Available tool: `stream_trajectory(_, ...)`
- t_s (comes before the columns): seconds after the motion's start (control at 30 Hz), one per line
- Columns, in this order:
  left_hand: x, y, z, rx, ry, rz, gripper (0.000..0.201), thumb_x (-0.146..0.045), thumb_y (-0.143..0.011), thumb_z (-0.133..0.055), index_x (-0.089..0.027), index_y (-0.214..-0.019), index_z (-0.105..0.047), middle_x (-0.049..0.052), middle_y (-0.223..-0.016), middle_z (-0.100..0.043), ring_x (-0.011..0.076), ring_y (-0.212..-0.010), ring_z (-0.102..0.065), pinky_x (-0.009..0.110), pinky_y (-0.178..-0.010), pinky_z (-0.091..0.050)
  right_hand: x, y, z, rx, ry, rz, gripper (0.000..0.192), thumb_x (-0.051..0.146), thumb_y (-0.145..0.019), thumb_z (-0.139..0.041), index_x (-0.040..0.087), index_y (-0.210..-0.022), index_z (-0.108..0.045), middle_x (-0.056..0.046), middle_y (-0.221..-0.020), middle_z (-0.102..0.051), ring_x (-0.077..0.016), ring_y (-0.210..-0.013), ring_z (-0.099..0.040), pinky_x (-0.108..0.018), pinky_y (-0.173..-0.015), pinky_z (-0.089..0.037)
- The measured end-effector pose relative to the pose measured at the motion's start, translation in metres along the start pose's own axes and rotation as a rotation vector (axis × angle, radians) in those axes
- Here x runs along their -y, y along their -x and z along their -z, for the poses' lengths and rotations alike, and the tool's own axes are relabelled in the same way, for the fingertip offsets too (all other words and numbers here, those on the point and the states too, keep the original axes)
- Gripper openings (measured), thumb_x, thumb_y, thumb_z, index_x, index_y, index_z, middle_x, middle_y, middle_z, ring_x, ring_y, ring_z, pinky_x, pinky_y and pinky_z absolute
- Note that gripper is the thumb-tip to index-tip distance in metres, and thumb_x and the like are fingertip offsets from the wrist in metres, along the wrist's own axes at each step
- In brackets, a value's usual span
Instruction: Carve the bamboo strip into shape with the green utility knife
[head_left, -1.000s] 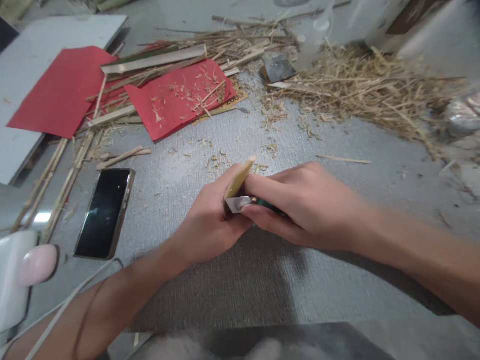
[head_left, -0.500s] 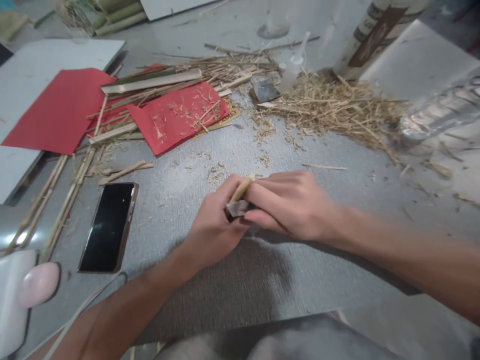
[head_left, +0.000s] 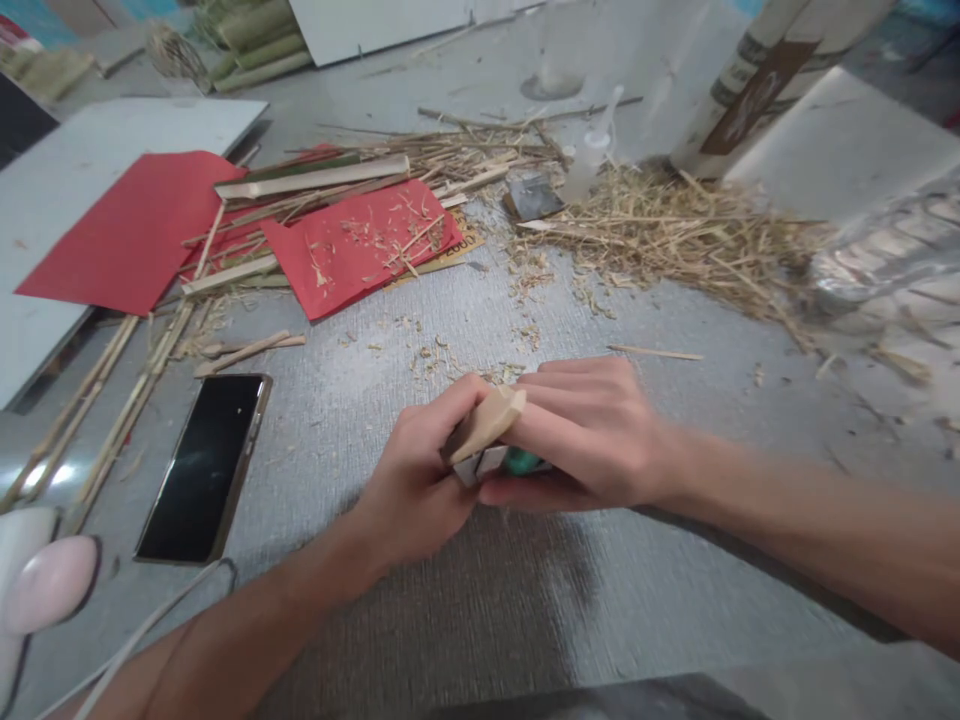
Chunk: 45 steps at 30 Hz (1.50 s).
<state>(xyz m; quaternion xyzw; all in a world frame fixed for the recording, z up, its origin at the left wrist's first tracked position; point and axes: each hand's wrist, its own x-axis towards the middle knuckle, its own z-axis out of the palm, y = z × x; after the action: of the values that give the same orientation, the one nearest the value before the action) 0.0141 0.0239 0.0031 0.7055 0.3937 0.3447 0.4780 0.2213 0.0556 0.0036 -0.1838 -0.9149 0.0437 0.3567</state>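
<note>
My left hand (head_left: 416, 485) is closed around a pale wooden piece (head_left: 484, 426) with a cut, faceted end pointing up and to the right. My right hand (head_left: 600, 435) grips a utility knife (head_left: 519, 461), of which a bit of green handle and a flat metal front part show below the piece. The knife's metal lies against or just under the wood; exact contact is hidden by my fingers. Both hands meet low over the grey tabletop (head_left: 360, 450). Small shavings (head_left: 435, 355) are scattered just beyond them.
A phone (head_left: 202, 468) lies to the left, near a white cable (head_left: 161, 615) and a pink rounded object (head_left: 52, 585). Red paper (head_left: 360, 240) and bamboo sticks (head_left: 315, 180) are at the back left. A straw-like shavings pile (head_left: 675, 230) and a small bottle (head_left: 589, 165) stand behind.
The wooden piece has turned so that more of its broad pale side and cut end shows. The knife's green handle has come into view. The camera view has shifted slightly.
</note>
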Motion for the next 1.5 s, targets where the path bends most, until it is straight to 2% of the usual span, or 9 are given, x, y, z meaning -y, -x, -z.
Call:
stream_trajectory(0.17,-0.003,-0.003,-0.002,-0.071,0.035,-0.045,0.028,-0.044,-0.108,-0.060,-0.024,-0.089,-0.053,-0.002,-0.081,-0.057,0.0154,-0.072,-0.052,0.030,-0.064,-0.047,-0.006,0.000,-0.002,0.019,-0.047,-0.020,0.033,0.050,-0.112,-0.052,0.019,-0.101,-0.061,0.003,-0.076,-0.067,-0.0127,-0.061,-0.055,-0.033,-0.056,-0.035)
stream_trajectory(0.37,0.003,-0.006,-0.003,-0.118,0.112,-0.021,0.006,-0.019,-0.102,-0.061,-0.025,-0.102,-0.062,0.000,-0.092,-0.069,0.0169,-0.083,-0.065,0.032,-0.074,-0.057,-0.002,0.003,0.006,0.108,-0.022,-0.302,0.041,0.058,-0.109,-0.056,0.021,-0.126,-0.061,0.000,-0.086,-0.077,-0.0147,-0.067,-0.067,-0.029,-0.060,-0.039)
stream_trajectory(0.47,0.003,-0.005,-0.003,-0.215,0.094,0.034,0.023,-0.009,-0.094,-0.059,-0.026,-0.108,-0.064,0.000,-0.098,-0.068,0.0161,-0.087,-0.064,0.031,-0.077,-0.056,0.001,0.004,0.009,0.184,0.065,-0.405,0.045,0.064,-0.109,-0.051,0.021,-0.113,-0.062,0.002,-0.072,-0.069,-0.0149,-0.057,-0.060,-0.029,-0.056,-0.032)
stream_trajectory(0.57,0.001,-0.004,-0.002,-0.230,0.066,0.053,0.026,-0.007,-0.093,-0.057,-0.027,-0.108,-0.063,-0.001,-0.093,-0.064,0.0141,-0.076,-0.057,0.029,-0.069,-0.051,0.002,0.006,0.011,0.194,0.100,-0.451,0.049,0.067,-0.109,-0.044,0.021,-0.103,-0.060,0.004,-0.063,-0.060,-0.0144,-0.052,-0.052,-0.029,-0.055,-0.027)
stream_trajectory(0.73,-0.005,-0.002,0.000,-0.078,0.094,0.081,0.007,-0.022,-0.098,-0.067,-0.023,-0.094,-0.061,-0.003,-0.076,-0.055,0.0130,-0.064,-0.045,0.028,-0.056,-0.039,-0.001,0.011,0.011,0.122,-0.108,-0.305,0.040,0.060,-0.111,-0.047,0.022,-0.106,-0.060,0.004,-0.069,-0.061,-0.0127,-0.056,-0.051,-0.029,-0.056,-0.030)
stream_trajectory(0.9,-0.008,-0.002,-0.001,0.064,0.163,-0.001,0.034,-0.041,-0.089,-0.081,-0.022,-0.085,-0.054,-0.004,-0.074,-0.051,0.0116,-0.064,-0.039,0.028,-0.056,-0.035,0.005,0.008,0.011,0.188,-0.254,-0.083,0.030,0.049,-0.114,-0.047,0.021,-0.115,-0.057,0.003,-0.078,-0.067,-0.0134,-0.061,-0.058,-0.032,-0.057,-0.035)
stream_trajectory(1.07,-0.011,-0.001,0.001,0.130,0.168,0.027,0.032,-0.038,-0.087,-0.078,-0.024,-0.086,-0.049,-0.004,-0.074,-0.050,0.0126,-0.064,-0.038,0.028,-0.054,-0.035,0.006,0.008,0.013,0.219,-0.247,-0.085,0.028,0.048,-0.114,-0.047,0.022,-0.116,-0.057,0.004,-0.077,-0.067,-0.0145,-0.060,-0.058,-0.034,-0.056,-0.035)
stream_trajectory(1.27,-0.012,0.001,0.006,0.231,0.175,0.079,0.030,-0.019,-0.071,-0.067,-0.026,-0.095,-0.050,-0.002,-0.084,-0.056,0.0162,-0.073,-0.054,0.030,-0.061,-0.046,0.005,0.011,0.012,0.190,-0.285,-0.082,0.028,0.049,-0.111,-0.052,0.021,-0.115,-0.055,0.001,-0.082,-0.071,-0.0151,-0.065,-0.063,-0.035,-0.055,-0.036)
stream_trajectory(1.5,-0.011,0.000,0.005,0.230,0.208,0.098,0.031,-0.010,-0.070,-0.064,-0.024,-0.094,-0.051,-0.002,-0.082,-0.055,0.0145,-0.070,-0.048,0.030,-0.056,-0.036,0.006,0.011,0.016,0.242,-0.293,-0.124,0.027,0.048,-0.113,-0.047,0.023,-0.106,-0.054,-0.001,-0.086,-0.074,-0.0143,-0.068,-0.064,-0.033,-0.060,-0.038)
